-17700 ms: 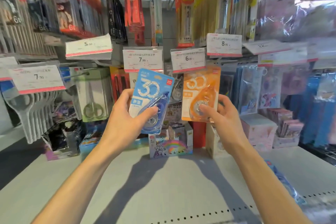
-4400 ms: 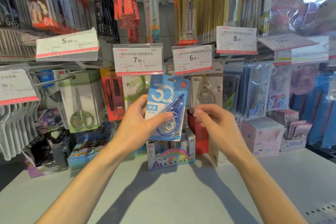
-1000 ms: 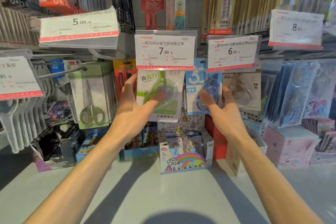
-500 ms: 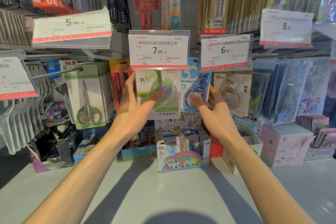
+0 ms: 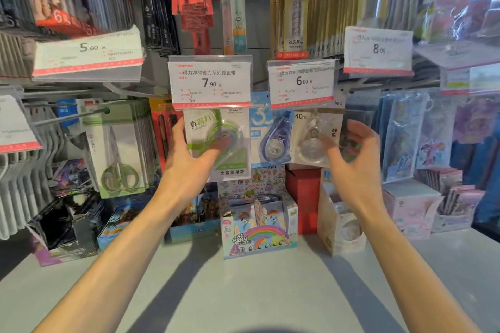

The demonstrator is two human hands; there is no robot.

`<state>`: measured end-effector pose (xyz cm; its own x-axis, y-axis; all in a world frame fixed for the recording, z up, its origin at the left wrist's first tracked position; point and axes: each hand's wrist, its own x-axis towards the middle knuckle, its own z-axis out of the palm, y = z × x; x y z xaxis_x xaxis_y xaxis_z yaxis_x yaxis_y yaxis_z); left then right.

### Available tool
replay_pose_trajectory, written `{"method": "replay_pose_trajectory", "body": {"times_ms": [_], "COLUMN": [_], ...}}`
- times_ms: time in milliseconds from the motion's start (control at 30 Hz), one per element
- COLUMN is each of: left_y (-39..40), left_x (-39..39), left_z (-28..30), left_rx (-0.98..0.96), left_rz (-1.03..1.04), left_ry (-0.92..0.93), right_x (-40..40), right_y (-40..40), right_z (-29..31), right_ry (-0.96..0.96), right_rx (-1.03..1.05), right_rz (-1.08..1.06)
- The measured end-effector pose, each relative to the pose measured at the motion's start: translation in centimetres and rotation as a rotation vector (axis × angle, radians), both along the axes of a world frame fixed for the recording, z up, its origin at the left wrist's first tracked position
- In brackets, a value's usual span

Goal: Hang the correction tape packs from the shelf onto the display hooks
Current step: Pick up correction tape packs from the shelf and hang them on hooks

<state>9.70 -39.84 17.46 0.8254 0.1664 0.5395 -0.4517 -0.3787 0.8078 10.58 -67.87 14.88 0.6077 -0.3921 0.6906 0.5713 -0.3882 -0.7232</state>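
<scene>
Our left hand (image 5: 186, 159) grips the green pack (image 5: 217, 143), thumb across its blister and fingers behind its left edge. Our right hand (image 5: 357, 167) holds nothing, its fingers loosely curled and spread just beside the clear pack (image 5: 315, 138). The blue pack (image 5: 270, 138) hangs between the two, at ten o'clock from the right hand and three o'clock from the left, long axis upright. All three hang under the price tags (image 5: 210, 81). We judge the left hand nearer.
</scene>
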Motion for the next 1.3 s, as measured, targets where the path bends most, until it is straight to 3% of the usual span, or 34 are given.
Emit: {"method": "replay_pose_trajectory", "body": {"times_ms": [167,367,733,1033,1300], "left_y": [-0.1,0.1,-0.4,-0.9,0.9], "left_x": [0.6,1.1,0.5,0.2,-1.0], "left_z": [-0.2,-0.4,-0.4,-0.1,-0.7], "left_rx": [-0.046,-0.051,-0.074,-0.089,0.094], "left_rz": [-0.032,-0.034,-0.057,-0.104,0.053], "left_ry": [-0.015,-0.025,-0.067,-0.077,-0.018], "right_x": [3.1,5.4,3.0,3.7,2.1], "right_y": [-0.8,-0.8,-2.5,-0.8,-1.7], "right_z": [0.3,0.1,0.2,0.1,-1.7], "right_ry": [0.214,0.231,0.132,0.175,0.204], "right_rx": [0.002,0.085,0.165,0.137,0.088], "right_rz": [0.180,0.357,0.361,0.371,0.322]}}
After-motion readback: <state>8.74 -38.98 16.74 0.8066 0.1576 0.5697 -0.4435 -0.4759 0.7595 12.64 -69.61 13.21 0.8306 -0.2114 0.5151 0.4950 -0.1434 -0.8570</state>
